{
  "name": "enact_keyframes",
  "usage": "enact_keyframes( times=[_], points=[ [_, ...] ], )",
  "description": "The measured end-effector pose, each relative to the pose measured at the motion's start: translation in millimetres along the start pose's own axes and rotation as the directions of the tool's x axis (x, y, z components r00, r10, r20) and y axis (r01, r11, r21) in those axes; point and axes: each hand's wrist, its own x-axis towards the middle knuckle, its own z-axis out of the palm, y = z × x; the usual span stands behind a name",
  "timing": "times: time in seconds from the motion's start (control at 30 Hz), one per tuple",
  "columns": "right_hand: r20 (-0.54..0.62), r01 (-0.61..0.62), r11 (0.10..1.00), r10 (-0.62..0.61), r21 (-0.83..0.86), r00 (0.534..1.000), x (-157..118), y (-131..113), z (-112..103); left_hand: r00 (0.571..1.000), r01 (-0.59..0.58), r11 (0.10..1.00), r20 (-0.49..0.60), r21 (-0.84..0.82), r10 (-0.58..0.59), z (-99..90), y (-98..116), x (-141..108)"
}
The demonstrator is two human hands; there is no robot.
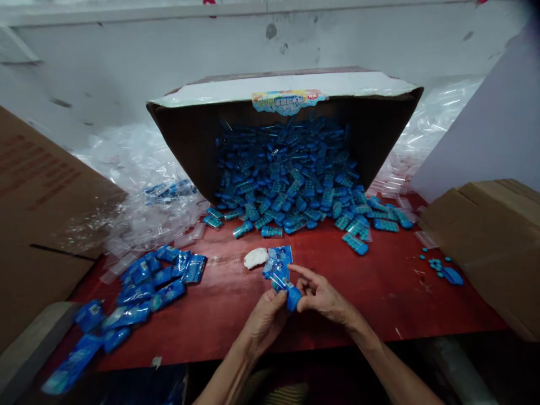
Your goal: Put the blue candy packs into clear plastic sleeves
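My left hand point(265, 319) and my right hand point(321, 295) meet over the near middle of the red table point(379, 292). Together they hold a small blue item point(292, 296) with a clear plastic sleeve point(279, 278) at its upper end. Just beyond the fingers lie a few blue packets point(278, 260) and a white lump point(255, 257) on the table. Whether the item is inside the sleeve I cannot tell.
A tipped cardboard box point(189, 135) at the back spills many blue items point(291, 185) onto the table. Bagged blue packets point(156, 278) lie at the left. Clear bags point(139, 185) are heaped behind them. Brown cartons stand at the left point(42, 214) and right point(493, 242).
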Motion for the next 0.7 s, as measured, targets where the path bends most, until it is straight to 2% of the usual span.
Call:
enact_keyframes(
  times=[0.07,0.2,0.3,0.5,0.7],
  points=[
    [-0.069,0.044,0.996,-0.049,-0.071,0.996,-2.5,9.1,3.6,0.999,-0.021,0.999,-0.045,-0.028,0.020,1.4,-5.0,-0.2],
    [-0.128,0.083,0.981,-0.106,-0.174,0.986,-3.8,18.7,5.3,0.995,-0.050,0.998,-0.086,-0.040,0.046,3.8,-8.6,-1.4],
    [-0.145,0.081,0.988,-0.100,-0.129,0.984,-2.3,21.0,4.7,0.995,-0.037,0.999,-0.089,-0.029,0.034,4.0,-7.3,-3.8],
    [-0.090,0.051,0.998,-0.049,0.022,0.995,-0.7,27.9,5.4,0.995,-0.021,1.000,-0.093,0.002,0.021,5.4,-3.0,-9.2],
    [-0.188,0.118,0.978,-0.150,-0.173,0.971,-6.6,27.5,11.5,0.986,-0.089,0.992,-0.133,0.085,0.099,10.0,-2.7,-9.2]
  ],
)
